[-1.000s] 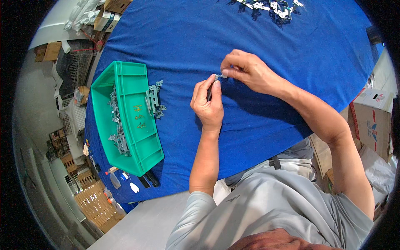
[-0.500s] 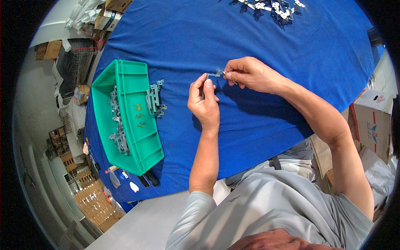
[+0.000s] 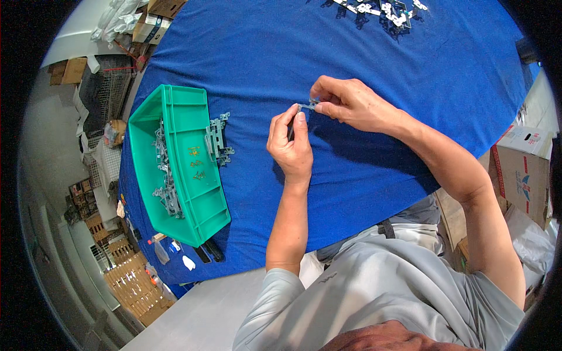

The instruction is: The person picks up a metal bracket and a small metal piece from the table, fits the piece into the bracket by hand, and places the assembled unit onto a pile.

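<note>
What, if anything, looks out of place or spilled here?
Nothing looks clearly spilled. Slightly odd: thin grey metal brackets lie on the blue cloth beside the green plastic bin, while similar parts lie inside it; perhaps intentional. The grey metal piece between left hand and right hand is too small to inspect.

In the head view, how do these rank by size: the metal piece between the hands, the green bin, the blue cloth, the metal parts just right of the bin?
1. Blue cloth
2. Green bin
3. Metal parts right of the bin
4. Held metal piece, partly covered
</note>
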Demonstrator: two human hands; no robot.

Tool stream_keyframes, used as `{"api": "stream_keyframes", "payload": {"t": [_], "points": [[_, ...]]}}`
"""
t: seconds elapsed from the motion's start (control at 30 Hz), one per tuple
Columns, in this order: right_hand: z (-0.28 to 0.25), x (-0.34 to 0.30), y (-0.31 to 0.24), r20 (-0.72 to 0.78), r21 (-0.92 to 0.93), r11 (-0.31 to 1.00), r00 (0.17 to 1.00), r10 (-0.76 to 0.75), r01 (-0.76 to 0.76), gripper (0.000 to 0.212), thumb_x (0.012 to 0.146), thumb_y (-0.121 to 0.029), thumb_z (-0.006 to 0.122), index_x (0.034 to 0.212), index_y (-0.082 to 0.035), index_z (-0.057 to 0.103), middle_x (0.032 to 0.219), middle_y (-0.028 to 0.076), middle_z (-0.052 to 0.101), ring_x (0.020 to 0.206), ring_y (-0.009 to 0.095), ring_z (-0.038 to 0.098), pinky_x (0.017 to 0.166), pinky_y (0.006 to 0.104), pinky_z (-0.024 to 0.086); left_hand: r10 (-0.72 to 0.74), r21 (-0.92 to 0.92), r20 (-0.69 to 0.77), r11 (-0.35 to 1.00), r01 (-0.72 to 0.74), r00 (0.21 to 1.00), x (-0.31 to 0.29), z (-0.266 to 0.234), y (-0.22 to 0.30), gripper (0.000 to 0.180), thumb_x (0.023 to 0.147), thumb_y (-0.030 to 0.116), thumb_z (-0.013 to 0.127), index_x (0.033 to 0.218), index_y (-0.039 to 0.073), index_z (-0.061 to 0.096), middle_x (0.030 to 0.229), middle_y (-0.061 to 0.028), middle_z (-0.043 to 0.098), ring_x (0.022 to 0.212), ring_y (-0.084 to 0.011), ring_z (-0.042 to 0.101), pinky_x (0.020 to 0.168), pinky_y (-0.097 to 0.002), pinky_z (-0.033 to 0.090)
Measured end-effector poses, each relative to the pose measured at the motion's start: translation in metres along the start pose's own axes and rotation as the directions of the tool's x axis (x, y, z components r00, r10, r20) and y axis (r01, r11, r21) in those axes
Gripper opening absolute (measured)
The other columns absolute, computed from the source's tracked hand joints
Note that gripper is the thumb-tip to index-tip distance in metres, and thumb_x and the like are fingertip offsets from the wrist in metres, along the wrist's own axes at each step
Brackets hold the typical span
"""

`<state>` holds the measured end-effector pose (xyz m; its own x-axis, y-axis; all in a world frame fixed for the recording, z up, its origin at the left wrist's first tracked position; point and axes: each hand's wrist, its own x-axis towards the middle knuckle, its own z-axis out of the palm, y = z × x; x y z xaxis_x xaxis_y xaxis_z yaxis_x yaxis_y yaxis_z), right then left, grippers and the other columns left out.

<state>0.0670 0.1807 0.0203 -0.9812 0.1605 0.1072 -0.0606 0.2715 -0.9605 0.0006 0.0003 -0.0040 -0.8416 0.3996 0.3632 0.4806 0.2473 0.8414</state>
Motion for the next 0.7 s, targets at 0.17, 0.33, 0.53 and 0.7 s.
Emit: {"api": "stream_keyframes", "payload": {"t": [0.17, 0.33, 0.53, 0.7], "points": [[0.002, 0.001, 0.013, -0.045, -0.190, 0.963, 0.978, -0.205, 0.193, 0.017, 0.092, -0.017, 0.067, 0.096, -0.001, 0.063, 0.084, 0.016, 0.067, 0.078, 0.030, 0.065, 0.069, 0.0389, 0.050, 0.083, 0.032, 0.017, 0.996, -0.083, 0.996, 0.002, 0.003, 0.014, 0.014, 0.091, 0.001, 0.068, 0.104, -0.002, 0.072, 0.093, -0.0104, 0.069, 0.077, -0.0143, 0.064, 0.067, -0.0274, 0.052], [0.000, 0.003, 0.001, -0.156, -0.046, 0.991, 0.979, -0.130, 0.125, 0.019, 0.095, -0.020, 0.064, 0.098, -0.001, 0.064, 0.081, 0.011, 0.066, 0.075, 0.021, 0.061, 0.068, 0.0346, 0.049, 0.058, 0.013, -0.001, 0.998, -0.058, 0.998, 0.000, 0.002, 0.000, 0.016, 0.092, 0.004, 0.068, 0.107, -0.002, 0.072, 0.091, -0.0088, 0.069, 0.075, -0.0118, 0.062, 0.065, -0.0248, 0.050], [0.000, 0.003, 0.007, 0.142, 0.146, 0.969, 0.974, 0.178, -0.199, 0.027, 0.098, -0.024, 0.058, 0.098, 0.001, 0.069, 0.078, 0.008, 0.070, 0.061, 0.014, 0.061, 0.057, 0.0320, 0.050, -0.185, -0.249, -0.078, 0.955, 0.160, 0.980, -0.001, 0.002, -0.004, 0.020, 0.095, 0.008, 0.067, 0.112, -0.002, 0.069, 0.080, -0.0059, 0.067, 0.059, -0.0048, 0.055, 0.048, -0.0185, 0.042], [-0.002, 0.003, -0.002, 0.189, 0.132, 0.966, 0.963, 0.193, -0.220, 0.024, 0.102, -0.021, 0.057, 0.099, 0.001, 0.066, 0.077, 0.003, 0.065, 0.063, 0.009, 0.053, 0.057, 0.0266, 0.046, -0.167, -0.241, -0.065, 0.959, 0.147, 0.984, 0.000, 0.002, -0.002, 0.020, 0.096, 0.009, 0.067, 0.113, -0.002, 0.068, 0.078, -0.0060, 0.066, 0.057, -0.0041, 0.053, 0.045, -0.0180, 0.041]]}}
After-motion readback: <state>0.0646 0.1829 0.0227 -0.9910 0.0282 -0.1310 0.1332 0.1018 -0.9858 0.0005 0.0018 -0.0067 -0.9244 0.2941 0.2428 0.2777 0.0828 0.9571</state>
